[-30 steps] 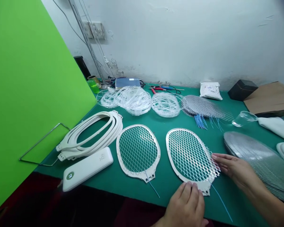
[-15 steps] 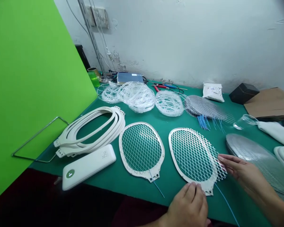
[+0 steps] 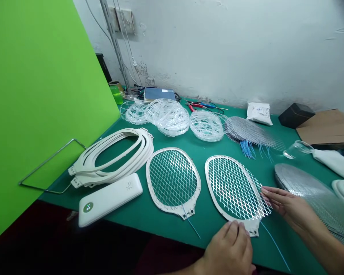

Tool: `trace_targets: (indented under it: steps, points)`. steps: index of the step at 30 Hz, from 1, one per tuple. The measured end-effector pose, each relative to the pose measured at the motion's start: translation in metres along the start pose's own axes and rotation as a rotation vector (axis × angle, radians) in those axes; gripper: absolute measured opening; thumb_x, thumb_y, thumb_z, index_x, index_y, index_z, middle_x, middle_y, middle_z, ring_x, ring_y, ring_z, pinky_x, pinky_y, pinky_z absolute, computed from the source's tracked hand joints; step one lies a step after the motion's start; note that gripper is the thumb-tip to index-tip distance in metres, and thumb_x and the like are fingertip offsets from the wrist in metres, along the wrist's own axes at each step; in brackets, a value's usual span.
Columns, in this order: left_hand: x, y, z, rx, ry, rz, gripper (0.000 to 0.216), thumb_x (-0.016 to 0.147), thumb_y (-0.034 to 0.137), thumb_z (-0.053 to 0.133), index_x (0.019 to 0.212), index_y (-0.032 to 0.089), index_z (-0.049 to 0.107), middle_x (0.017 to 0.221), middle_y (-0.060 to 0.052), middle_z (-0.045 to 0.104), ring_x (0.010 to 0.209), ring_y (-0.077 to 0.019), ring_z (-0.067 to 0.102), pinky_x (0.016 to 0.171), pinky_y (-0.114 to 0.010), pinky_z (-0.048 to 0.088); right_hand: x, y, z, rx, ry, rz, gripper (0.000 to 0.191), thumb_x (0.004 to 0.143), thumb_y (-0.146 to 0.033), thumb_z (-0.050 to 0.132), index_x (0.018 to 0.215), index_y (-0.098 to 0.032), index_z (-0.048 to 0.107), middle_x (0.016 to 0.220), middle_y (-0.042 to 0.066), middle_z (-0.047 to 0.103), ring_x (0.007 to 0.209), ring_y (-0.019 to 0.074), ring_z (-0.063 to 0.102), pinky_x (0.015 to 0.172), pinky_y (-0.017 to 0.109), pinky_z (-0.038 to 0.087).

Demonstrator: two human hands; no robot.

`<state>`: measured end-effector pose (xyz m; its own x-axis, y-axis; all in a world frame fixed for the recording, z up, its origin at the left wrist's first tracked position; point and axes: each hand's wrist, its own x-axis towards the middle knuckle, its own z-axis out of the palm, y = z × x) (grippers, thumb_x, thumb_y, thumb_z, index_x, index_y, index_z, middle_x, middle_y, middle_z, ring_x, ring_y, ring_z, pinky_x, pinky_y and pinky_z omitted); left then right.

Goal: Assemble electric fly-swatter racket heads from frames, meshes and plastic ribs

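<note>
A white racket-shaped frame (image 3: 210, 188) lies on the green table, with a silvery wire mesh (image 3: 232, 183) over its opening and sticking out past its right side. My right hand (image 3: 286, 206) pinches the mesh's right edge between thumb and fingers. Curled at the frame's lower rim, my left hand (image 3: 229, 250) grips it beside the neck; the fingertips are partly hidden. A thin blue wire (image 3: 275, 244) runs from the neck area toward the front. Left of this stands a second frame (image 3: 150, 185), its mesh within the rim and a blue wire at its neck.
Stacked bare white frames (image 3: 114, 175) and a white power bank (image 3: 110, 199) are at left. Clear plastic rings (image 3: 169, 118) lie behind, near red-handled pliers (image 3: 196, 105). More mesh (image 3: 306, 191) is piled on the right, by a clear cup (image 3: 299, 149) and cardboard (image 3: 329, 126).
My right hand has shifted the mesh slightly left over the frame, so less sticks out on the right. My left hand stays at the lower rim. The view has shifted a little.
</note>
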<state>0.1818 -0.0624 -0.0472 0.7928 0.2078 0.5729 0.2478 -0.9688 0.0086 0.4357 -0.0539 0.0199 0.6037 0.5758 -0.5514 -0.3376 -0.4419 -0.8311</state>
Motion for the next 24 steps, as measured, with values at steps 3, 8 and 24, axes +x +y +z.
trace_targets:
  steps: [3,8,24]
  points:
    - [0.0007,-0.0005,-0.0016,-0.007,0.014,-0.009,0.06,0.098,0.049,0.044,0.128,-0.001,0.058,0.129,-0.02,0.062,0.118,-0.031,0.057,0.106,-0.041,0.042,-0.0031,-0.0032,0.0008,-0.002,0.015,-0.006,0.025,0.058,-0.009,0.087,0.081,-0.015,0.077,0.078,0.006,0.075,0.068,0.0158,0.069,0.061,0.017,0.059]
    - [0.0016,-0.0008,-0.0047,-0.005,-0.006,-0.008,0.058,0.099,0.047,0.043,0.129,0.0,0.058,0.13,-0.019,0.061,0.119,-0.03,0.057,0.106,-0.04,0.042,-0.0055,-0.0058,-0.0005,0.008,-0.003,0.003,0.021,0.062,-0.014,0.087,0.081,-0.019,0.078,0.08,0.005,0.076,0.07,0.0154,0.07,0.064,0.015,0.058]
    - [-0.0024,0.0024,-0.0036,0.004,-0.036,-0.017,0.061,0.099,0.049,0.044,0.132,-0.002,0.054,0.135,-0.022,0.056,0.125,-0.0319,0.052,0.11,-0.042,0.038,-0.0087,-0.0082,0.0065,-0.18,0.068,-0.058,0.014,0.068,-0.019,0.084,0.079,-0.018,0.077,0.084,0.007,0.076,0.077,0.0197,0.07,0.065,0.02,0.06]
